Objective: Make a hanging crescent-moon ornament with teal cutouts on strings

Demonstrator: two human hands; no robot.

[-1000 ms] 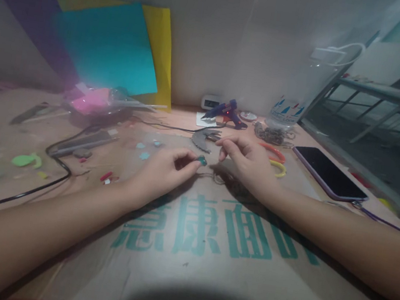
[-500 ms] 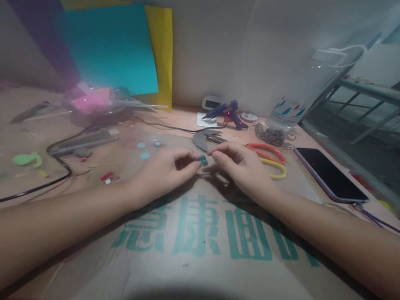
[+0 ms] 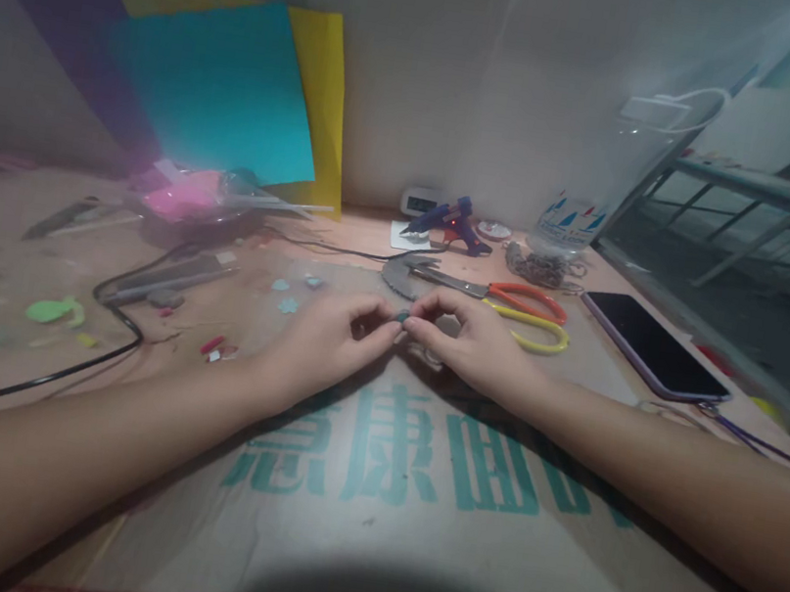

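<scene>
Head view: a small teal piece (image 3: 402,317) is being held between two hands over the printed board (image 3: 183,522).
Piece: a dark, dull teal surface is being shown; most of it is being covered by fingertips, so its full outline is being hidden.
Left hand: the piece's left side is being pinched by thumb and forefinger of the left hand (image 3: 333,336).
Right hand: its right end is being gripped by the narrowed fingertips of the right hand (image 3: 473,342).
Scissors: red and yellow handles of the scissors (image 3: 528,301) are being seen just beyond the right hand.
</scene>
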